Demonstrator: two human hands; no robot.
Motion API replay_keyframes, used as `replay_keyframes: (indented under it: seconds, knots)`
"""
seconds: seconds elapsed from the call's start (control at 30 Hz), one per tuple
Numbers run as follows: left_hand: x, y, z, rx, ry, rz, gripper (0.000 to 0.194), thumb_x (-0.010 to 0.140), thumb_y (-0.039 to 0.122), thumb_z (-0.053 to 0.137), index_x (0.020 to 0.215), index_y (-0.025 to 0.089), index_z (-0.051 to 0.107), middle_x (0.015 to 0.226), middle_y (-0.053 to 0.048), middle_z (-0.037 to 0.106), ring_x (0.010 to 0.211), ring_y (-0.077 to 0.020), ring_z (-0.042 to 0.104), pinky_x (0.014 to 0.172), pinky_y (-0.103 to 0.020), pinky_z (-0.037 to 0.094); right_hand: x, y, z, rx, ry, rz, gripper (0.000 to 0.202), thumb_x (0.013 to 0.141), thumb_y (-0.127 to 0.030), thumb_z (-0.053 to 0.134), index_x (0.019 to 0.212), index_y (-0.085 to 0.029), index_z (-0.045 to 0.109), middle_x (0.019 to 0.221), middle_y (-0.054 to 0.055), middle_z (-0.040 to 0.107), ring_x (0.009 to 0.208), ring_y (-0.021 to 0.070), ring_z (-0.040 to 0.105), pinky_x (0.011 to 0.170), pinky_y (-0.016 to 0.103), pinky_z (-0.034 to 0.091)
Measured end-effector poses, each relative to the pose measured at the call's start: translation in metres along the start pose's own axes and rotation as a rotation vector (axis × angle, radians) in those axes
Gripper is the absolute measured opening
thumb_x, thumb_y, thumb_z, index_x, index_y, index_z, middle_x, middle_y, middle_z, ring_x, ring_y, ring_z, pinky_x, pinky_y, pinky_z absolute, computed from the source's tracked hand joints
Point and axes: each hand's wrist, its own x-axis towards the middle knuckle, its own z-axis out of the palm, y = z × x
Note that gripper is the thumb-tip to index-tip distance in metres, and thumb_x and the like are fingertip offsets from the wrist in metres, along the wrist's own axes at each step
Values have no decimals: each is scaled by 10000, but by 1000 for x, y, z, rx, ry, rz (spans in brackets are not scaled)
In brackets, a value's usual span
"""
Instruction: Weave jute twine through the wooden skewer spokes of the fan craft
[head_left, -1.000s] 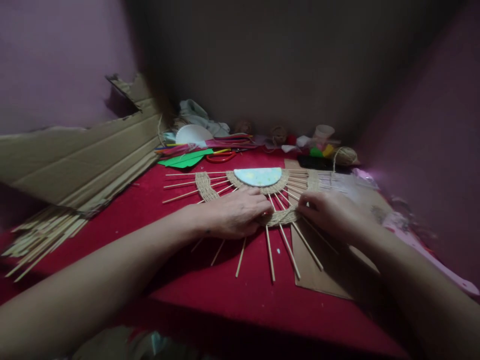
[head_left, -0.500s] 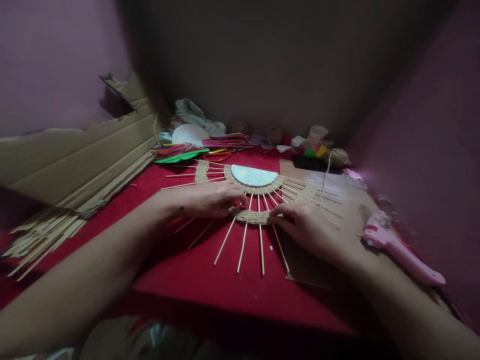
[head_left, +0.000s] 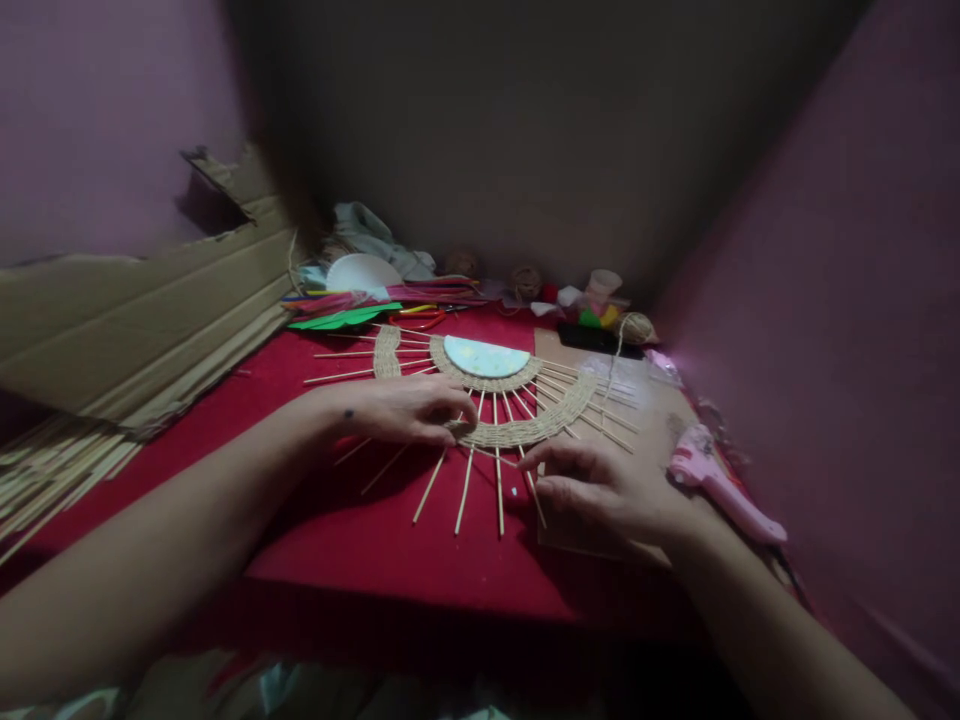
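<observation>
A fan-shaped piece with thin wooden sticks (head_left: 500, 500) radiates from a pale blue half-disc (head_left: 486, 357) with a twine border. An outer woven twine band (head_left: 517, 434) curves across the sticks. My left hand (head_left: 420, 408) is closed at the band's lower left, thumb and fingers pinching its edge; part of the band lies hidden beneath it. A loose strand of twine (head_left: 491, 456) runs from there to my right hand (head_left: 600, 485), which is below the band with the strand at its fingertips. Its thumb and index finger show slightly apart.
A pink glue gun (head_left: 724, 485) lies at right, beside a cardboard sheet (head_left: 592, 530). The twine ball (head_left: 637, 328) and a dark phone-like object (head_left: 600, 338) sit behind. At left are bundled sticks (head_left: 67, 480) under folded cardboard (head_left: 150, 320). Red-handled scissors (head_left: 416, 318) lie at the back.
My right hand has moved off the band, down and toward me, and a strand of twine now stretches between the hands. My left hand stays at the band. The view has shifted slightly.
</observation>
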Motion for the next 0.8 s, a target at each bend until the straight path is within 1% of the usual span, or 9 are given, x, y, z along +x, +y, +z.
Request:
replay_keyframes:
  seconds: [0.07, 0.13, 0.23, 0.33, 0.43, 0.53, 0.67, 0.73, 0.8]
  knots:
    - [4, -2, 4, -5, 24, -62, 275, 836, 409, 583, 991, 182, 578, 925, -44, 572, 809, -159, 510, 691, -245, 405, -11, -4, 6, -101, -7, 20, 239, 906, -308, 489, 1090, -203, 597, 836, 23, 661, 723, 123, 584, 644, 247, 460]
    - [8, -3, 10, 16, 80, -114, 306, 796, 447, 624, 899, 167, 559, 851, -42, 558, 736, -156, 482, 625, -248, 382, -20, -7, 13, -244, 12, 13, 274, 901, -297, 493, 1144, -207, 582, 877, 34, 668, 747, 128, 587, 657, 246, 451]
    - [13, -3, 16, 20, 119, -131, 279, 790, 418, 634, 876, 166, 555, 862, -45, 549, 745, -160, 474, 639, -259, 376, -32, -7, 21, -498, 100, 3, 303, 899, -238, 472, 1186, -222, 568, 876, 43, 682, 752, 146, 598, 649, 257, 418]
    - [13, -2, 16, 10, 96, -142, 238, 793, 385, 628, 862, 168, 559, 869, -37, 549, 775, -169, 478, 666, -270, 373, -40, -8, 22, -747, 189, 58, 271, 902, -211, 427, 1097, -209, 616, 776, 59, 684, 659, 164, 593, 548, 268, 336]
    - [12, -4, 15, 2, 90, -142, 214, 791, 356, 630, 858, 168, 550, 883, -39, 548, 783, -169, 475, 668, -271, 368, -48, -11, 15, -847, 204, 110, 221, 891, -200, 439, 895, -211, 660, 727, 49, 676, 583, 146, 562, 503, 270, 269]
    - [11, -7, 15, -4, 105, -123, 222, 793, 359, 631, 864, 167, 544, 898, -46, 545, 792, -166, 471, 683, -272, 372, -55, -7, 5, -792, 171, 113, 256, 892, -165, 429, 763, -217, 643, 701, 9, 660, 558, 110, 531, 512, 251, 277]
    - [12, -7, 16, -3, 115, -122, 193, 783, 319, 637, 862, 169, 546, 895, -48, 545, 792, -166, 466, 683, -271, 371, -60, 7, -11, -830, 228, 112, 256, 884, -186, 442, 762, -213, 666, 711, 15, 660, 585, 108, 548, 524, 237, 298]
    - [12, -6, 15, -8, 114, -125, 177, 777, 297, 638, 865, 169, 553, 895, -49, 546, 792, -168, 464, 685, -274, 370, -61, 8, -20, -930, 257, 143, 254, 878, -203, 460, 767, -214, 687, 732, 31, 671, 615, 121, 566, 522, 235, 299]
    - [12, -5, 15, -12, 110, -129, 166, 774, 281, 637, 863, 166, 557, 892, -49, 545, 788, -168, 465, 688, -276, 372, -61, 4, -29, -1059, 279, 216, 255, 876, -239, 479, 760, -222, 705, 740, 42, 682, 623, 137, 576, 511, 239, 287]
